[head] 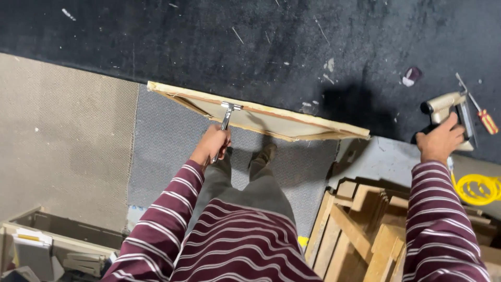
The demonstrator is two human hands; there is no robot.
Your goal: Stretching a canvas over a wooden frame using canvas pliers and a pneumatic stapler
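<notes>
Dark carpeted floor (pixel 219 42); mid-frame, left hand (pixel 211 143) closed around pliers (pixel 225 120) biting the canvas frame (pixel 261 115), stretch unfinished; right hand (pixel 441 140) grasping staple gun (pixel 449 107), far right.

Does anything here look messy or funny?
Yes. The wooden frame stands tilted on its edge on the floor, gripped by metal pliers in the left hand. White scraps litter the dark carpet, and a screwdriver lies loose there.
</notes>
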